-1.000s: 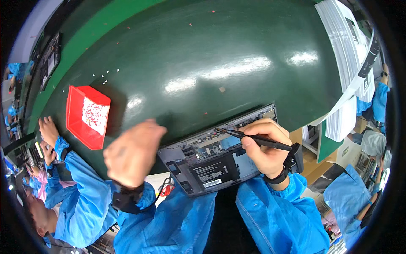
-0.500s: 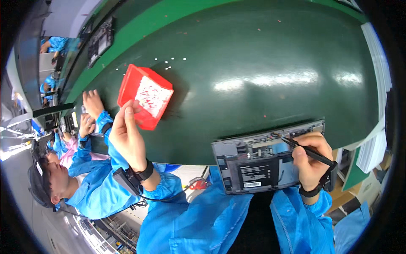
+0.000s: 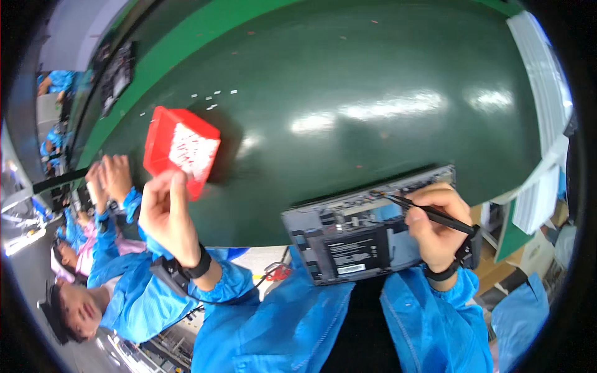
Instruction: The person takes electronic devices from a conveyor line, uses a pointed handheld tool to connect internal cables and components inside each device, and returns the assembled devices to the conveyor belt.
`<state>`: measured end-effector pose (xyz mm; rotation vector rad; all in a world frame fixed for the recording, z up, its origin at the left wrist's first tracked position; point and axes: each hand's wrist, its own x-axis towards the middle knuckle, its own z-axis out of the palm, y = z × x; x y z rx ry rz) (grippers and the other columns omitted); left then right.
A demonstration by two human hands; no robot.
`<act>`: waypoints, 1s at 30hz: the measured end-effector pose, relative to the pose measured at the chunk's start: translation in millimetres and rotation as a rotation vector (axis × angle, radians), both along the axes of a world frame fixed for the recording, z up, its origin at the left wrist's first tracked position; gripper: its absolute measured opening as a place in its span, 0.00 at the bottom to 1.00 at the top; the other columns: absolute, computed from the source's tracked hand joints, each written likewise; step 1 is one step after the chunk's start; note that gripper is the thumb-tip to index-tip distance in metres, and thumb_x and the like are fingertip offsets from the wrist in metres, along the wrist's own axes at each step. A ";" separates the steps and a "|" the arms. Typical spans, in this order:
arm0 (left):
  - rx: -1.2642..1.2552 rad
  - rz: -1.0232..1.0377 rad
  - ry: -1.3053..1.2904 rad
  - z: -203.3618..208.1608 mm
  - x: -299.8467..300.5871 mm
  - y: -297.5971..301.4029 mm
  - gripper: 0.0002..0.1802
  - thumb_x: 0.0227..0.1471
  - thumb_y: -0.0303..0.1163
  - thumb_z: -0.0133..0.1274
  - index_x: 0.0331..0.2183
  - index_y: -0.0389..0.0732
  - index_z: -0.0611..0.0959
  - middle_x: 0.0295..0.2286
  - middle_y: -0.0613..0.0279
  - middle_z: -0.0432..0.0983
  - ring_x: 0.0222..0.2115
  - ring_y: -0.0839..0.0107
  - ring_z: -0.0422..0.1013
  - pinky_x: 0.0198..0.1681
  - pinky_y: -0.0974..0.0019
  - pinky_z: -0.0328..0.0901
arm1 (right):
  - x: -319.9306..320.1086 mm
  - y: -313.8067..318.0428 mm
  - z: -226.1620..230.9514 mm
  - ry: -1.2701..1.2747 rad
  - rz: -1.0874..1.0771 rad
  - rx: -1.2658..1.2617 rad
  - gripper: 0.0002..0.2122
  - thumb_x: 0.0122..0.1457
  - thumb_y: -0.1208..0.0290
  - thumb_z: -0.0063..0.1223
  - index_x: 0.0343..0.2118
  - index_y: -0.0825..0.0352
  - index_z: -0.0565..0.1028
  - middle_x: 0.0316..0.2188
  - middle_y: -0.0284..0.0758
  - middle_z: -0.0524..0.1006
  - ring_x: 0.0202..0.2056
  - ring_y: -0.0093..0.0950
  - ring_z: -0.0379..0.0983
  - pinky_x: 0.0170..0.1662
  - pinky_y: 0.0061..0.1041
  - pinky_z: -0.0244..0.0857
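Note:
An open grey laptop base [image 3: 354, 239] with exposed black parts lies at the near edge of the dark green table [image 3: 348, 81]. My right hand [image 3: 435, 227] grips a thin black tool [image 3: 429, 214] like a pen, its tip on the upper edge of the laptop base. My left hand [image 3: 165, 214] is raised at the near corner of a red parts bin [image 3: 180, 149], fingers pinched together; whether anything small sits between them cannot be told. Both wrists wear black straps.
Several small white bits [image 3: 211, 99] lie on the table beyond the bin. A neighbouring person in blue [image 3: 93, 292] works at my left, hands [image 3: 109, 177] on the table edge. White sheets [image 3: 541, 81] hang at the right. Cartons [image 3: 510, 267] stand below the table at right.
My left hand moved from beside the laptop base across to the red bin and now sits at its near corner. The view swung left. My right hand kept the tool on the laptop.

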<state>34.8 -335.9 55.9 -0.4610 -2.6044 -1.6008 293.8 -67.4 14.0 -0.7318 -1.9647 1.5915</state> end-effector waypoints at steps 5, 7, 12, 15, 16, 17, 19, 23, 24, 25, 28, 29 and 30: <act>-0.264 -0.690 0.255 -1.7 67.2 88.9 0.23 0.40 0.30 0.74 0.40 0.35 0.84 0.37 0.57 0.84 0.36 0.59 0.78 0.40 0.59 0.74 | -1.0 0.3 -5.8 0.053 -0.001 -0.052 0.07 0.50 0.79 0.65 0.31 0.70 0.78 0.30 0.40 0.82 0.30 0.30 0.79 0.35 0.26 0.71; -0.260 -0.820 0.284 -18.4 84.8 117.7 0.31 0.34 0.33 0.76 0.43 0.34 0.84 0.41 0.53 0.83 0.40 0.54 0.79 0.45 0.57 0.73 | 0.1 -1.4 -5.3 0.045 -0.014 -0.056 0.07 0.50 0.79 0.65 0.31 0.70 0.78 0.30 0.40 0.82 0.30 0.30 0.79 0.35 0.26 0.71; -0.236 -0.889 0.307 -35.0 95.2 136.4 0.19 0.39 0.24 0.70 0.38 0.34 0.86 0.36 0.56 0.84 0.35 0.59 0.80 0.41 0.60 0.74 | 2.8 1.7 -4.3 0.035 -0.043 -0.100 0.07 0.49 0.80 0.66 0.31 0.70 0.78 0.30 0.40 0.82 0.30 0.30 0.79 0.35 0.26 0.72; -0.196 -0.855 0.232 -32.1 92.5 131.9 0.13 0.41 0.21 0.69 0.34 0.34 0.87 0.33 0.56 0.85 0.33 0.59 0.81 0.39 0.61 0.74 | -2.6 10.1 -6.1 0.110 0.066 0.095 0.08 0.48 0.80 0.67 0.31 0.70 0.80 0.30 0.39 0.82 0.29 0.27 0.79 0.33 0.23 0.72; -0.193 -0.832 0.197 -30.6 89.8 130.1 0.11 0.41 0.20 0.68 0.32 0.35 0.87 0.32 0.55 0.85 0.32 0.59 0.81 0.38 0.62 0.74 | -2.9 9.9 -5.1 0.107 0.052 0.091 0.08 0.48 0.80 0.67 0.31 0.70 0.80 0.30 0.39 0.82 0.29 0.27 0.79 0.33 0.23 0.72; -0.197 -0.857 0.212 -30.4 85.8 128.6 0.11 0.42 0.20 0.68 0.33 0.35 0.88 0.33 0.55 0.85 0.33 0.59 0.81 0.38 0.62 0.74 | -2.9 9.7 -3.1 0.107 0.058 0.060 0.08 0.48 0.81 0.68 0.32 0.70 0.80 0.30 0.39 0.82 0.27 0.25 0.78 0.31 0.22 0.71; -0.195 -0.863 0.194 -31.3 86.3 127.2 0.11 0.42 0.20 0.69 0.33 0.35 0.88 0.33 0.55 0.85 0.33 0.59 0.81 0.38 0.63 0.74 | -3.9 8.7 -4.2 0.134 0.061 0.074 0.09 0.48 0.81 0.68 0.33 0.70 0.80 0.30 0.39 0.82 0.21 0.19 0.75 0.25 0.17 0.67; -0.180 -0.848 0.199 -35.6 86.8 129.8 0.12 0.41 0.20 0.69 0.32 0.35 0.88 0.32 0.54 0.85 0.33 0.59 0.81 0.36 0.63 0.73 | -6.2 6.9 -4.0 0.095 0.073 0.034 0.09 0.48 0.81 0.69 0.33 0.70 0.80 0.31 0.38 0.82 0.21 0.18 0.75 0.24 0.16 0.67; -0.180 -0.844 0.200 -35.0 87.7 131.1 0.12 0.41 0.20 0.69 0.32 0.35 0.88 0.32 0.54 0.85 0.33 0.59 0.81 0.36 0.63 0.73 | -6.4 6.4 -4.3 0.097 0.077 0.031 0.09 0.48 0.81 0.69 0.33 0.70 0.81 0.31 0.38 0.82 0.21 0.18 0.74 0.24 0.16 0.66; -0.206 -0.851 0.259 -34.2 88.5 132.6 0.12 0.40 0.20 0.69 0.33 0.35 0.87 0.32 0.54 0.85 0.32 0.59 0.81 0.36 0.62 0.73 | -7.2 6.3 -4.4 0.098 0.082 0.028 0.09 0.48 0.81 0.69 0.33 0.70 0.81 0.31 0.38 0.82 0.20 0.17 0.74 0.24 0.16 0.66; -0.224 -0.854 0.379 -38.9 92.0 136.3 0.13 0.40 0.22 0.69 0.33 0.36 0.86 0.33 0.57 0.84 0.31 0.62 0.80 0.34 0.63 0.72 | -7.4 6.6 -3.9 0.094 0.087 0.067 0.09 0.48 0.81 0.69 0.33 0.70 0.81 0.31 0.38 0.82 0.20 0.17 0.74 0.24 0.17 0.67; -0.219 -0.853 0.443 -41.0 92.8 136.7 0.14 0.40 0.23 0.69 0.34 0.36 0.85 0.33 0.60 0.83 0.31 0.64 0.78 0.31 0.64 0.71 | -7.5 6.4 -3.5 0.093 0.091 0.067 0.09 0.48 0.81 0.69 0.33 0.70 0.81 0.31 0.38 0.82 0.20 0.17 0.74 0.24 0.17 0.67; -0.219 -0.849 0.442 -42.0 93.7 136.3 0.14 0.40 0.23 0.69 0.34 0.36 0.85 0.33 0.60 0.83 0.31 0.64 0.78 0.31 0.64 0.71 | -7.4 6.1 -3.1 0.082 0.090 0.073 0.09 0.48 0.81 0.69 0.33 0.70 0.81 0.31 0.38 0.82 0.21 0.17 0.74 0.24 0.17 0.67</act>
